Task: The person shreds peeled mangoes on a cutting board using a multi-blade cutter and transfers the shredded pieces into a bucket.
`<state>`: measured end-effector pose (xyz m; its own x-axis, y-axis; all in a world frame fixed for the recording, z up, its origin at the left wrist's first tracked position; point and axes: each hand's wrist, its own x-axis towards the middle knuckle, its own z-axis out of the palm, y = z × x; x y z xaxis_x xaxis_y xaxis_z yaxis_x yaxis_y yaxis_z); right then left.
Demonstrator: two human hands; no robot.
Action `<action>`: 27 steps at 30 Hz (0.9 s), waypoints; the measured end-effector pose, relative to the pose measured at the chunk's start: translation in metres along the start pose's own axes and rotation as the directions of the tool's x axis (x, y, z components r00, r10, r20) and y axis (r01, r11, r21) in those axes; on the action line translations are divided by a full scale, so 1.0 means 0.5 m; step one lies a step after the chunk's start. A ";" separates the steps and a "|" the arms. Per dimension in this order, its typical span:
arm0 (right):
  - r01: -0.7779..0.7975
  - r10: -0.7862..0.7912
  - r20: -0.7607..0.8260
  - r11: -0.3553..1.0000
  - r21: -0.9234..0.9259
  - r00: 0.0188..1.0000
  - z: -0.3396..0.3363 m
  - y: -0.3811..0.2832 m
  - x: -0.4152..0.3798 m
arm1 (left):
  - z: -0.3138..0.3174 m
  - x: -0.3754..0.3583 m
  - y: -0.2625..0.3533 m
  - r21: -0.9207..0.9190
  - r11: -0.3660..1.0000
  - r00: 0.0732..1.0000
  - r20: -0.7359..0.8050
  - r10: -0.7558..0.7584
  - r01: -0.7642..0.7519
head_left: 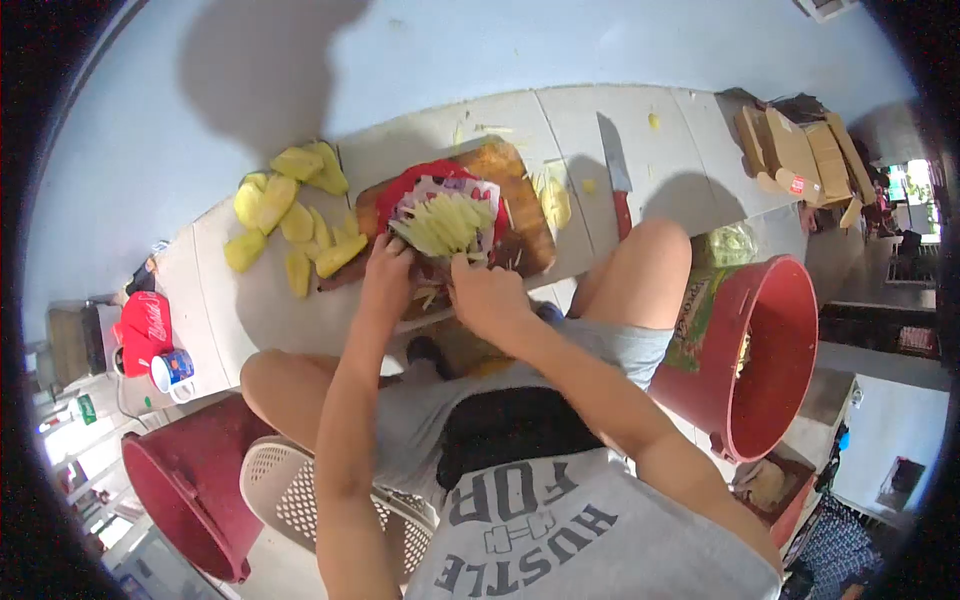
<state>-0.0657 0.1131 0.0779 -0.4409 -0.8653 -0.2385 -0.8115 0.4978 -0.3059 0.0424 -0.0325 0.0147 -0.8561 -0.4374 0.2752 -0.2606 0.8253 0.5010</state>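
A heap of pale green fruit strips lies on a red and white patterned cloth on the wooden cutting board. My left hand has its fingers closed at the cloth's near left edge. Beside it, my right hand is closed at the near right edge, its thumb right by the strips. Left of the board lie several peeled yellow-green fruit pieces, some overlapping its corner. A knife with a red handle rests on the tiles to the right.
Peelings lie right of the board. An opened cardboard box stands far right on the tiled ledge. A large red bin is at my right, another red bin at my left beside a perforated basket. A mug stands left.
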 end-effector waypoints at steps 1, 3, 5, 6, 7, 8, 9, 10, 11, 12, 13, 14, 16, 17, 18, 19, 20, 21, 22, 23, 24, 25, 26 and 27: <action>0.021 -0.021 -0.014 1.000 -0.013 1.000 -0.014 0.004 0.023 | 0.008 0.009 -0.008 0.000 0.999 0.996 -0.074 0.049 -0.049; 0.055 -0.055 -0.027 0.998 -0.033 0.998 -0.026 -0.018 0.010 | 0.023 -0.034 -0.017 -0.014 0.994 0.991 -0.080 0.104 -0.106; 0.060 -0.061 -0.043 0.998 -0.012 0.997 -0.057 -0.029 0.013 | 0.050 -0.018 -0.052 0.085 0.984 0.979 -0.122 0.164 -0.154; 0.056 -0.055 -0.020 0.998 0.022 0.998 -0.056 -0.032 -0.002 | 0.054 -0.027 -0.049 0.073 0.986 0.981 -0.113 0.160 -0.153; 0.051 -0.051 -0.008 0.998 0.022 0.999 -0.036 -0.020 -0.010 | 0.052 -0.035 -0.043 0.044 0.992 0.988 -0.093 0.124 -0.121; 0.009 -0.010 0.035 1.000 0.028 0.999 -0.006 0.001 -0.012 | 0.044 -0.036 -0.040 0.023 0.995 0.993 -0.075 0.095 -0.094; -0.025 0.023 0.063 0.999 0.026 0.998 -0.020 0.004 -0.004 | 0.032 -0.020 -0.037 0.008 0.997 0.995 -0.070 0.073 -0.073; -0.004 0.003 0.051 1.000 0.019 0.999 -0.032 0.005 0.014 | 0.022 -0.005 -0.035 0.021 0.997 0.993 -0.091 0.070 -0.068; 0.029 -0.029 0.042 0.999 0.018 0.999 -0.035 0.000 0.008 | 0.014 -0.014 -0.020 0.014 0.997 0.992 -0.091 0.083 -0.082; 0.062 -0.063 0.025 0.998 0.014 0.998 -0.045 -0.006 0.006 | 0.010 -0.015 -0.013 0.008 0.995 0.990 -0.096 0.101 -0.100; 0.073 -0.073 0.014 0.997 0.006 0.997 -0.044 -0.002 0.019 | 0.009 0.000 -0.018 0.016 0.995 0.988 -0.111 0.104 -0.103; 0.049 -0.049 0.025 0.999 0.007 0.998 -0.029 0.001 0.014 | 0.011 -0.004 -0.015 0.001 0.998 0.993 -0.092 0.068 -0.068; 0.027 -0.027 0.052 1.000 0.012 0.998 -0.006 -0.002 -0.012 | 0.019 -0.030 -0.015 -0.016 1.000 0.998 -0.063 0.020 -0.021; -0.012 0.012 0.049 1.000 -0.001 0.999 -0.007 0.002 -0.014 | 0.026 -0.026 -0.023 -0.033 0.998 0.994 -0.091 0.057 -0.060; -0.038 0.039 0.043 0.999 -0.017 0.998 -0.025 -0.001 -0.007 | 0.026 -0.018 -0.027 -0.042 0.995 0.988 -0.128 0.088 -0.094; -0.046 0.046 0.053 0.999 -0.007 0.998 -0.034 -0.013 -0.016 | 0.025 -0.032 -0.022 -0.044 0.995 0.990 -0.112 0.086 -0.092; -0.016 0.016 0.049 1.000 -0.011 0.999 -0.046 -0.025 -0.017 | 0.025 -0.038 -0.021 -0.027 0.996 0.991 -0.102 0.083 -0.086; 0.030 -0.029 0.032 0.999 -0.029 0.999 -0.063 -0.031 -0.002 | 0.023 -0.024 -0.023 -0.001 0.997 0.990 -0.115 0.081 -0.082; 0.024 -0.023 0.036 0.999 -0.028 0.999 -0.042 -0.019 -0.002 | 0.024 -0.025 -0.020 0.013 0.997 0.991 -0.113 0.073 -0.072; 0.004 -0.003 0.041 1.000 -0.011 0.999 -0.003 -0.002 -0.006 | 0.026 -0.033 -0.016 0.006 0.998 0.993 -0.103 0.066 -0.066; -0.008 0.008 0.039 1.000 0.004 0.999 0.004 0.000 -0.008 | 0.019 -0.028 -0.011 0.007 0.996 0.989 -0.118 0.085 -0.084; -0.007 0.007 0.037 1.000 0.007 0.999 0.007 0.002 -0.011 | 0.011 -0.021 -0.010 0.011 0.994 0.985 -0.135 0.112 -0.111; 0.003 -0.003 0.007 1.000 0.004 1.000 0.002 0.012 -0.005 | 0.010 -0.010 -0.012 0.020 0.994 0.982 -0.152 0.111 -0.109; 0.003 -0.002 -0.015 1.000 0.016 1.000 -0.003 0.011 -0.009 | 0.007 -0.012 -0.014 0.033 0.996 0.984 -0.152 0.087 -0.083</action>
<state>-0.0686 0.1195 0.0785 -0.4448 -0.8673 -0.2235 -0.8064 0.4964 -0.3215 0.0478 -0.0344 0.0068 -0.7977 -0.4128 0.4396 -0.2030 0.8702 0.4489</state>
